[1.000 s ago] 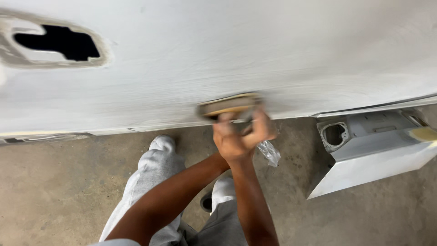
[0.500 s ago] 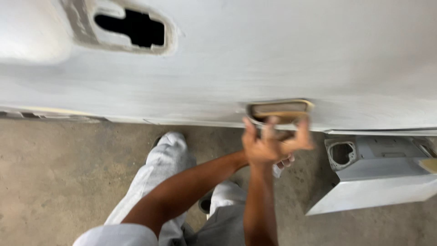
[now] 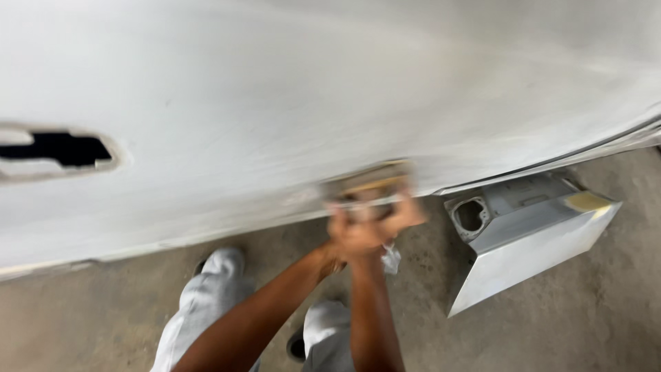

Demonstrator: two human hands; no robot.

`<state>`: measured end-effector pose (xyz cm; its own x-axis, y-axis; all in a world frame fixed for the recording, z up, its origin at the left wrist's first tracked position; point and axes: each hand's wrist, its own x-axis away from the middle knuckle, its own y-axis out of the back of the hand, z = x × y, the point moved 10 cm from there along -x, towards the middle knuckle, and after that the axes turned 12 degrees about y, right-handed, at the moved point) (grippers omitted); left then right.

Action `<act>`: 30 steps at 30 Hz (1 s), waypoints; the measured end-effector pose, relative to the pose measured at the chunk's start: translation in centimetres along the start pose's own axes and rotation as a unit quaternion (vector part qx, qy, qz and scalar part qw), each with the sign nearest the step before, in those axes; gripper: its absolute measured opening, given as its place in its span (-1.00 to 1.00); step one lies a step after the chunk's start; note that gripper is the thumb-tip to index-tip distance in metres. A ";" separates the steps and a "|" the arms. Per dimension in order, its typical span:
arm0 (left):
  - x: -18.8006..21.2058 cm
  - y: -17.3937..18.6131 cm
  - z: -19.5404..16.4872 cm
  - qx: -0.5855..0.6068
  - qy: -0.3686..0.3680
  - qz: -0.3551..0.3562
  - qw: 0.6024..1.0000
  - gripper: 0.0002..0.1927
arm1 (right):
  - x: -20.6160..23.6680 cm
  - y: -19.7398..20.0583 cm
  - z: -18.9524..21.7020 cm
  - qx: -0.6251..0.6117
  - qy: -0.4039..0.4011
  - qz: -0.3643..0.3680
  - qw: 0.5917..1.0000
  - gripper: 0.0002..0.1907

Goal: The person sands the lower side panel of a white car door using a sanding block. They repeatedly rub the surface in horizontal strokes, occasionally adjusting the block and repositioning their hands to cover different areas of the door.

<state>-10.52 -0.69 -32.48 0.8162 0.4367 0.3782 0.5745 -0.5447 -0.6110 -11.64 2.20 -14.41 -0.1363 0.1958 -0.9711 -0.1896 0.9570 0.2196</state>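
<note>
Both hands, left hand [image 3: 344, 238] and right hand [image 3: 392, 224], squeeze together on a sanding block [image 3: 368, 182]. They press it flat on the white car door [image 3: 275, 117] to rub it. A grey car part [image 3: 530, 241] lies at 3 o'clock

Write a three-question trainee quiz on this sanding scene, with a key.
1. True or false: both hands grip the sanding block together.
2. Where does the block rest? A) on the floor; B) near the lower edge of the white panel; C) inside the dark cutout.
3. What lies on the concrete floor to the right of the hands?

Key
1. True: the two hands close on it together, though blur hides which is which.
2. B.
3. A loose grey body part with a round hole.
</note>
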 end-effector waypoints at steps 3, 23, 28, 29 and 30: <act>0.3 0.4 1.0 -0.040 0.051 -0.024 0.998 -0.68 | -0.7 0.5 -9.7 -0.057 -0.246 0.023 0.967 -0.16; 0.7 -0.1 -1.9 -0.050 0.006 0.001 0.999 -0.67 | -8.9 1.6 -8.0 -0.060 -0.294 -0.064 0.952 -0.35; -0.2 -3.8 -1.5 0.200 -0.065 0.188 0.959 -0.57 | -9.6 0.2 6.2 -0.010 0.140 0.132 0.981 -0.41; -0.9 -3.5 -0.5 0.081 -0.048 0.128 0.987 -0.66 | -9.7 1.3 4.1 0.000 0.107 0.120 0.987 -0.41; -1.3 -3.1 -0.2 -0.046 -0.044 0.066 0.996 -0.75 | -10.7 1.9 0.6 0.008 0.083 0.095 0.992 -0.41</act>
<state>-13.31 0.29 -30.97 0.8789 0.4157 0.2341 0.4689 -0.6625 -0.5842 -9.92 2.09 -3.66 -0.3262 0.3371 -0.8831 -0.1301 0.9094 0.3951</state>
